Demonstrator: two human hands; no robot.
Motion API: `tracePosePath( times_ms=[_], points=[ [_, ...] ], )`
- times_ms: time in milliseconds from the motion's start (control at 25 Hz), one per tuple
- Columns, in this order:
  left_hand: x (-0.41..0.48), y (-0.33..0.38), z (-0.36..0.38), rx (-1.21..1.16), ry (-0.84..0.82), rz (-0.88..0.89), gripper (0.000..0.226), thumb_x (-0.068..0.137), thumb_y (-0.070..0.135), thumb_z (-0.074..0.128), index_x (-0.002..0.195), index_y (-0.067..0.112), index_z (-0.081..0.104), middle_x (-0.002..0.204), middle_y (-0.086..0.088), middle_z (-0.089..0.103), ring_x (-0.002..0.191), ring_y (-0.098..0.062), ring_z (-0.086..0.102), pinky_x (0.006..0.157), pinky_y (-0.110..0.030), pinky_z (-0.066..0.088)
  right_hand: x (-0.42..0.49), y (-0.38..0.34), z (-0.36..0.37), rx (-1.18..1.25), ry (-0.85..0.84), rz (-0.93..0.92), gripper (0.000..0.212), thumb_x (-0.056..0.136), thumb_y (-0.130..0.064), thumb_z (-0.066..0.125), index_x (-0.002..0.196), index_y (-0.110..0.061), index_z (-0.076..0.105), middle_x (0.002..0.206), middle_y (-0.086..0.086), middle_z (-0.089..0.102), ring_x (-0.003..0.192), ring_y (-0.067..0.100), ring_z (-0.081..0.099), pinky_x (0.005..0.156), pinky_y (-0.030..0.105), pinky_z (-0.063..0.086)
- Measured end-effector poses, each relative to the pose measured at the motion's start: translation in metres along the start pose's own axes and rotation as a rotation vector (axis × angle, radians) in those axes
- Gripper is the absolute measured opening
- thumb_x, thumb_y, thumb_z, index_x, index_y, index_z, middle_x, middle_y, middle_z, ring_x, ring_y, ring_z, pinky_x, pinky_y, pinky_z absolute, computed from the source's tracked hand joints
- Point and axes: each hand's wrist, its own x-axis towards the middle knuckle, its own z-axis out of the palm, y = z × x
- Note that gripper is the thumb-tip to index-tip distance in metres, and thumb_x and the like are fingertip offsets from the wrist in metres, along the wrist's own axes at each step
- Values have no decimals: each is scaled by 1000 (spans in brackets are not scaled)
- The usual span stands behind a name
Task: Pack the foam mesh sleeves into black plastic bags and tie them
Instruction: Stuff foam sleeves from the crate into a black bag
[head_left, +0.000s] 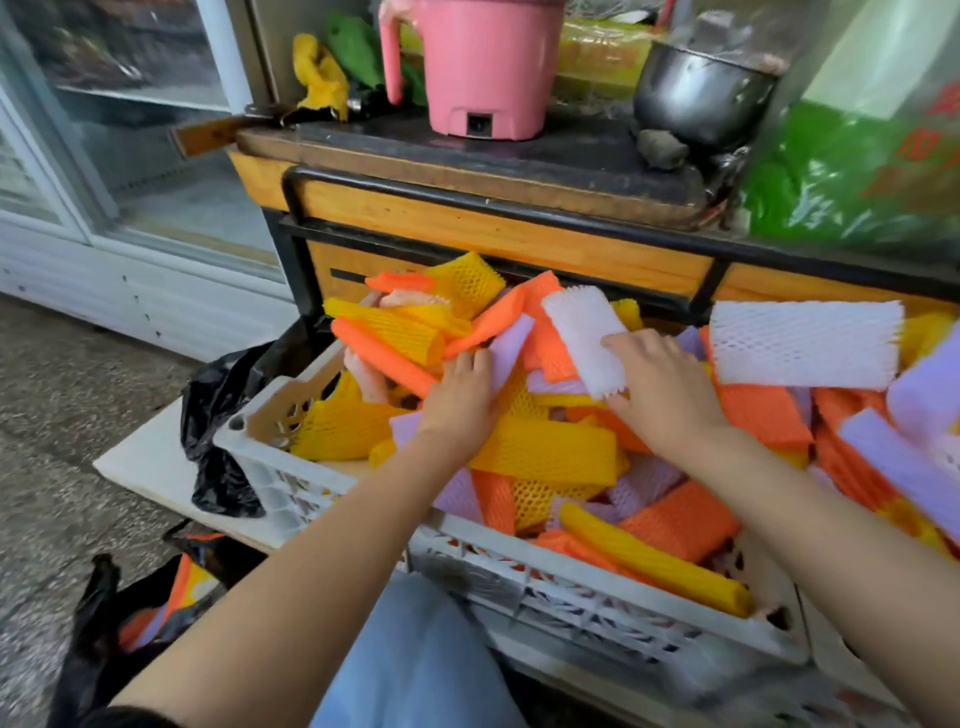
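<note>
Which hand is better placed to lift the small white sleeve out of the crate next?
Right. The right hand grips the small white sleeve between thumb and fingers; the left hand reaches among orange and lavender sleeves beside it.

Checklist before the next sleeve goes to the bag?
1. Grip: ok, the right hand pinches the white sleeve by its near end.
2. Second pick: cannot tell, the left hand rests on the pile of sleeves, with no grip visible.
3. Bag mouth: ok, the black bag on the floor gapes and packed sleeves show inside.
4. Room in that bag: cannot tell, as it is partly out of view.
5. Crate cleared: not ok, the crate is heaped full.
6. Spare bag: ok, a second black bag lies at the crate's left end.
</note>
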Motion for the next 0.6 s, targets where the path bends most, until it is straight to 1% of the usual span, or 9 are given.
tracePosePath(
  times_ms=[80,200,280,320,400,440,520,560,600],
  points=[
    [-1,-1,-13,-152,63,7,34,92,15,50,124,5,44,124,-19,52,113,-37,51,83,-45,39,2,-1,-11,51,17,12,39,89,-23,56,127,-17,51,121,10,53,112,31,49,84,39,40],
    [-14,-1,-37,-421,197,-17,16,91,8,49,106,1,50,98,-23,60,92,-39,56,66,-36,27,1,-12,-34,257,236,55,25,94,-21,50,116,-12,56,111,12,59,102,35,56,72,39,39],
    [-27,3,-53,-612,238,-82,20,91,6,50,109,-1,49,88,-14,57,80,-30,54,59,-30,26,-4,-29,-49,400,375,10,26,93,-17,51,118,-11,56,111,12,62,100,34,58,74,39,39],
    [-33,6,-61,-730,217,-132,20,91,5,50,111,0,48,85,-6,53,74,-20,50,56,-26,29,-8,-41,-55,454,387,-46,29,92,-15,51,121,-10,55,114,11,61,103,33,57,79,38,39],
    [-48,6,-71,-970,125,-224,15,90,3,49,105,6,46,79,1,43,68,-8,41,52,-13,32,-20,-70,-58,502,304,-188,36,90,-12,52,126,-9,53,125,10,57,113,30,53,91,32,36],
    [-55,3,-73,-1081,84,-266,15,88,4,50,101,7,45,81,0,43,70,-9,42,58,-13,34,-26,-84,-57,510,220,-249,39,90,-12,52,129,-9,51,131,9,52,120,28,48,98,31,33],
    [-71,-9,-73,-1327,51,-313,30,76,14,56,103,3,48,93,-9,50,83,-17,51,72,-25,41,-37,-107,-55,490,71,-339,42,95,-18,50,136,-14,45,141,4,42,129,21,37,106,26,24],
    [-79,-17,-73,-1502,33,-330,38,74,19,57,108,2,51,97,-11,56,86,-20,57,70,-29,45,-41,-116,-55,453,24,-378,44,96,-24,49,139,-18,42,143,1,38,131,18,32,105,24,21],
    [-87,-26,-74,-1670,-3,-339,38,79,24,56,112,4,54,99,-11,64,85,-19,63,66,-28,50,-44,-123,-54,416,-19,-425,47,96,-31,48,141,-21,38,145,-3,35,131,15,29,105,22,20]
  ],
)
